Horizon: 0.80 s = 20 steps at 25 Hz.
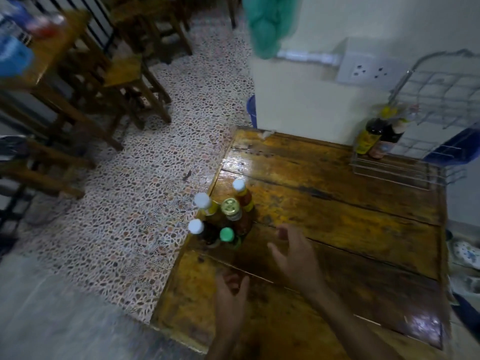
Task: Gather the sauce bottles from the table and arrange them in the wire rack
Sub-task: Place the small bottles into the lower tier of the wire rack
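Mostly blurred, the view shows five sauce bottles [223, 219] clustered at the wooden table's [337, 216] left edge, labels unreadable. Both hands hover empty near them: the left hand [230, 289] with loosely curled fingers, the right hand [293, 250] spread wide. Far right, the wire rack [426, 120], cut off by the frame, holds what seem to be two dark bottles [376, 136] in its left end.

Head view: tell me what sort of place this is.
Probably a small eatery or canteen. A cluster of sauce bottles stands at the edge of a worn wooden table, a wire rack already holds more bottles, and further wooden tables and chairs stand on the terrazzo floor.
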### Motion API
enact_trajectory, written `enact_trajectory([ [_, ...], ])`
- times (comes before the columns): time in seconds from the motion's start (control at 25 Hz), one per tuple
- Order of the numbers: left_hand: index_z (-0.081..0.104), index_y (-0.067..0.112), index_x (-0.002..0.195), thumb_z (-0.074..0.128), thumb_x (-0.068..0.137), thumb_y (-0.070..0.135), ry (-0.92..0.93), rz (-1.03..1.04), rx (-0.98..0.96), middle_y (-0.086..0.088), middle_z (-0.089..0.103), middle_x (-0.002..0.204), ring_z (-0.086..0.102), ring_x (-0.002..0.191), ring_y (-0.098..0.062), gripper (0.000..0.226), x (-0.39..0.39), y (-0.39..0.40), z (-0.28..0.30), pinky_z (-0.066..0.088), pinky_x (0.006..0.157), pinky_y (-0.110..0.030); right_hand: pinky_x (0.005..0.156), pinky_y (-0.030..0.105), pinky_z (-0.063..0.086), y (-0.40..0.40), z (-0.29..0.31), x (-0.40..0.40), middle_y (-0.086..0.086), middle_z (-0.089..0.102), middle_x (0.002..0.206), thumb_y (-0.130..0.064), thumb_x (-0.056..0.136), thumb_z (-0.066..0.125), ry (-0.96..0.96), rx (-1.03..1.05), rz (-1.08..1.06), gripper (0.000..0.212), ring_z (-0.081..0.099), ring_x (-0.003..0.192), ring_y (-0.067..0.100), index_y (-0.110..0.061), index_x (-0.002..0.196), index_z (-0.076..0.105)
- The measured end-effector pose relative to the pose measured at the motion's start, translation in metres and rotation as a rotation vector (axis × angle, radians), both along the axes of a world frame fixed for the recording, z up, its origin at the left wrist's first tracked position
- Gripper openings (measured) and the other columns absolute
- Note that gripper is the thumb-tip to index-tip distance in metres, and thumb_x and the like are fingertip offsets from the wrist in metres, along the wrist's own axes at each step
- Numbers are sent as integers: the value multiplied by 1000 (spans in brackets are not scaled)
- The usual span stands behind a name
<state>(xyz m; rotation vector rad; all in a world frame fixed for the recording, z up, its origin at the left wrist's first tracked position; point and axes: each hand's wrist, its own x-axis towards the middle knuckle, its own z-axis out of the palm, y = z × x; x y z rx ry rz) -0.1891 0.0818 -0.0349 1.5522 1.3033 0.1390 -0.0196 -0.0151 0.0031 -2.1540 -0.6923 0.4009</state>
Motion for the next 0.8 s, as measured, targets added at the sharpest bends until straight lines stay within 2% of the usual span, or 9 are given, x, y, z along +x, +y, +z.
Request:
enact_trajectory([
  [0.08, 50, 20, 125, 77, 92, 17, -29, 40, 64, -7, 71, 112, 68, 97, -16, 43, -13, 29, 5, 47, 74, -12, 75, 24, 51, 23, -7, -32, -11, 59, 104, -31, 83, 79, 64, -22, -18, 41, 59, 95, 7, -28, 115, 54],
  [0.16, 50, 16, 133, 78, 91, 13, -45, 49, 87, -10, 68, 125, 67, 110, -22, 50, -17, 59, 13, 49, 82, -12, 74, 23, 48, 50, -14, -58, -12, 58, 105, -36, 81, 80, 144, -62, -74, 40, 58, 96, 7, -29, 110, 53],
  [0.24, 46, 9, 147, 78, 91, 13, -55, -16, 134, -10, 60, 141, 59, 128, -24, 65, -13, 84, 21, 51, 102, -32, 78, 28, 49, 75, -21, -73, -7, 58, 108, -39, 79, 80, 223, -85, -169, 43, 58, 102, 13, -26, 111, 55],
  [0.28, 44, 11, 151, 79, 90, 14, -72, -61, 160, -6, 58, 146, 56, 132, -20, 71, -12, 94, 23, 48, 106, -37, 82, 32, 50, 85, -25, -79, -4, 59, 112, -40, 78, 81, 252, -82, -216, 48, 59, 105, 17, -23, 115, 56],
  [0.36, 46, 17, 151, 82, 88, 18, -124, -126, 164, 1, 58, 146, 55, 131, -12, 73, -6, 111, 28, 46, 106, -35, 87, 40, 52, 102, -32, -86, 3, 58, 118, -46, 76, 81, 285, -81, -305, 63, 58, 111, 24, -17, 125, 53],
  [0.52, 55, 23, 141, 82, 89, 27, -192, -179, 148, 3, 66, 133, 62, 125, -17, 59, 5, 124, 30, 52, 105, -46, 84, 44, 54, 118, -42, -91, 8, 55, 125, -61, 79, 71, 208, -172, -416, 80, 55, 116, 31, -14, 138, 46],
  [0.64, 56, 30, 134, 80, 91, 32, -216, -184, 118, 7, 70, 126, 66, 116, -13, 49, 6, 124, 33, 55, 98, -48, 82, 41, 55, 116, -42, -91, 5, 56, 126, -59, 84, 67, 171, -156, -413, 76, 57, 114, 28, -18, 143, 44],
  [0.76, 53, 52, 124, 81, 87, 41, -228, -206, 101, 15, 69, 122, 66, 113, -8, 48, -3, 117, 33, 55, 91, -40, 85, 37, 56, 94, -39, -91, -2, 62, 120, -54, 85, 70, 224, -62, -374, 65, 62, 109, 20, -21, 138, 52],
  [0.8, 53, 55, 119, 81, 84, 44, -208, -207, 109, 15, 69, 119, 66, 111, -10, 46, -7, 113, 30, 55, 89, -40, 86, 35, 56, 83, -38, -92, -5, 63, 119, -55, 84, 71, 265, -40, -377, 64, 62, 109, 16, -23, 137, 53],
])
